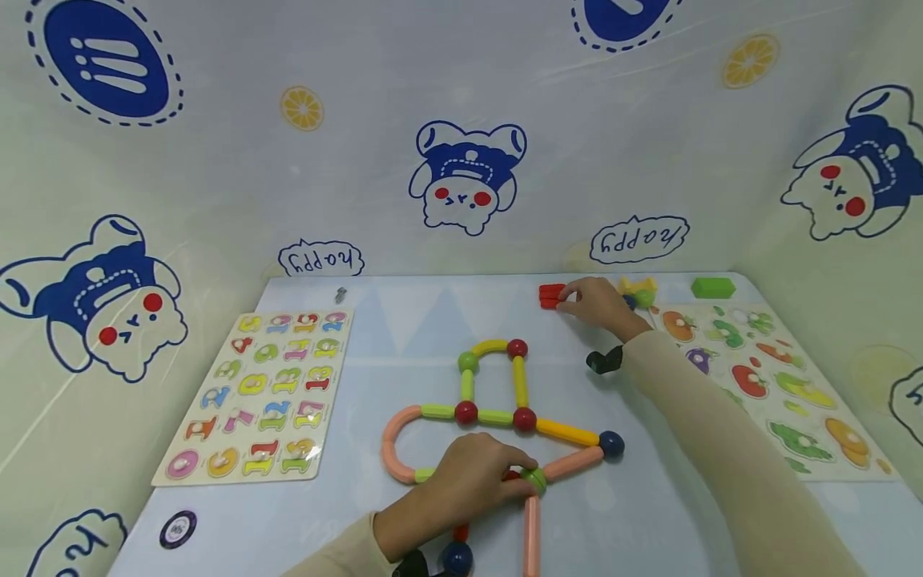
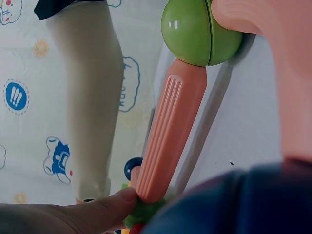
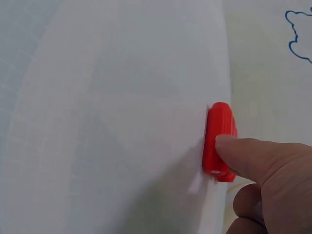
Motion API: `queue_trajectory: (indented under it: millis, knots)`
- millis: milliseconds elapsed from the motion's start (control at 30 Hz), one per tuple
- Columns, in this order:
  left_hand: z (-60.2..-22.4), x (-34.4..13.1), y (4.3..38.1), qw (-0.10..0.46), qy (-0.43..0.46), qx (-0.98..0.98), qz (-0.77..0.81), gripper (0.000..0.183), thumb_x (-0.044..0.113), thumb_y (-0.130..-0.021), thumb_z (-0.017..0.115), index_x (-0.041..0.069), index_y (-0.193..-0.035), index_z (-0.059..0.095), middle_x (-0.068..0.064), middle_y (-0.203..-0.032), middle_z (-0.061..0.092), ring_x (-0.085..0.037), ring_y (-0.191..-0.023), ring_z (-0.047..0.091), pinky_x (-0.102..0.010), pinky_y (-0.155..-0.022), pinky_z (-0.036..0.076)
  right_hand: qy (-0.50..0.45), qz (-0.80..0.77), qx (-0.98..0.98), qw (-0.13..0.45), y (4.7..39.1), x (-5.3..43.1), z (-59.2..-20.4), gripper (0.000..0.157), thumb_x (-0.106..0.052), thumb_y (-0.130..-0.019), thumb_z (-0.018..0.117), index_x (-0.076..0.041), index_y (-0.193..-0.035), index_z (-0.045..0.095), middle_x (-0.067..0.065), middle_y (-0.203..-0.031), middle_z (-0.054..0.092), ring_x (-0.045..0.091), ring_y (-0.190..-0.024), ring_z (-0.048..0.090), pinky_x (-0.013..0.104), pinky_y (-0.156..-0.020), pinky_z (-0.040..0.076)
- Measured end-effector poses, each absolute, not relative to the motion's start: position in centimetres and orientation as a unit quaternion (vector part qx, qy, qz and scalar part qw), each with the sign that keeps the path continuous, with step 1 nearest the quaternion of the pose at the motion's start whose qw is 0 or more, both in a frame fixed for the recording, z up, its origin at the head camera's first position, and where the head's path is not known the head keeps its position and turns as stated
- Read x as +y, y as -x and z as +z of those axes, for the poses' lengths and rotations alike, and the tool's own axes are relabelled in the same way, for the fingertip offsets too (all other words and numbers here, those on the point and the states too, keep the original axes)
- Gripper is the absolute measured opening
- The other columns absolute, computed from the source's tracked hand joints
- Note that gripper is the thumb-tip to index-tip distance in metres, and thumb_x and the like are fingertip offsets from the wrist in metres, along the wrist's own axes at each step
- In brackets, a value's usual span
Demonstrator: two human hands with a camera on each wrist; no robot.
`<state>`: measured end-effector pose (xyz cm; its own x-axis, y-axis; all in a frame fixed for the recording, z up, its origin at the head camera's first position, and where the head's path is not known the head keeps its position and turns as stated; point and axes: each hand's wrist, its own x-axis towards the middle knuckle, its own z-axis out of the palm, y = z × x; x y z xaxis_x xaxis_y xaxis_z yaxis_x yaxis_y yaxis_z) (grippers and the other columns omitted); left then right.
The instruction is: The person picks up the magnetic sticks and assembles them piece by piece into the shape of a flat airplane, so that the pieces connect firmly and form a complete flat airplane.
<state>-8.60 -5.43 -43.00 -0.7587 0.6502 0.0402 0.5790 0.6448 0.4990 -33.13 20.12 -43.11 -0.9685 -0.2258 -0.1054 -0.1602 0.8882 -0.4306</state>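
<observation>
In the head view my left hand [image 1: 469,485] pinches the green ball [image 1: 534,481] at the lower part of a figure made of toy magnetic rods and balls. A pink rod [image 1: 532,533] runs from that ball toward the near edge; in the left wrist view the thumb [image 2: 109,207] lies at that rod's end. My right hand [image 1: 598,306] is at the far edge of the table, its thumb and fingers on a short red rod [image 3: 218,139]. A second red rod lies against it, partly hidden. A navy ball [image 1: 457,557] sits below the left hand.
A number puzzle board [image 1: 324,401] lies on the left, a vegetable puzzle board [image 1: 793,385] on the right. Yellow and green pieces [image 1: 638,290] and a green block [image 1: 712,288] stand at the back right. A round black token [image 1: 178,530] lies front left.
</observation>
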Motion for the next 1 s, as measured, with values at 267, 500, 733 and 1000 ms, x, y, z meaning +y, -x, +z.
queue_trajectory:
  millis: [267,500,733,1000]
  knots:
    - [-43.1,-5.4,8.5,0.071,-0.339,0.9,0.263,0.028,0.044,-0.079,0.071,0.027,-0.1,0.074,0.02,-0.075,0.066,0.007,-0.057,0.046,-0.015,-0.052,0.035,0.087,-0.214,0.969,0.088,31.6,21.7,-43.9,0.031,-0.031,-0.085,0.069,-0.019,-0.113,0.068,0.009,-0.094,0.058,0.025,-0.085,0.048,0.032,-0.066,0.045]
    - [-43.3,-5.5,8.4,0.075,-0.332,0.9,0.271,0.026,0.042,-0.079,0.072,0.027,-0.1,0.074,0.021,-0.071,0.063,0.003,-0.053,0.042,-0.017,-0.049,0.033,0.118,-0.203,0.968,0.083,26.8,23.0,-43.5,0.032,-0.033,-0.085,0.069,-0.024,-0.116,0.067,0.005,-0.073,0.054,0.022,-0.067,0.046,0.028,-0.054,0.04]
    - [-43.3,-5.6,8.4,0.07,-0.325,0.903,0.273,0.026,0.04,-0.078,0.073,0.026,-0.1,0.074,0.02,-0.077,0.065,0.003,-0.057,0.044,-0.016,-0.053,0.036,0.094,-0.246,0.963,0.058,18.6,24.8,-42.7,0.032,-0.037,-0.082,0.071,-0.021,-0.11,0.069,0.001,-0.056,0.044,0.019,-0.048,0.041,0.025,-0.043,0.031]
    - [-43.4,-5.2,8.6,0.055,-0.344,0.895,0.28,0.026,0.04,-0.079,0.072,0.025,-0.099,0.075,0.02,-0.075,0.064,0.004,-0.053,0.041,-0.016,-0.049,0.034,0.043,-0.254,0.966,0.015,10.2,28.3,-43.5,0.03,-0.038,-0.08,0.073,-0.018,-0.102,0.071,-0.004,-0.051,0.038,0.014,-0.045,0.038,0.024,-0.041,0.025]
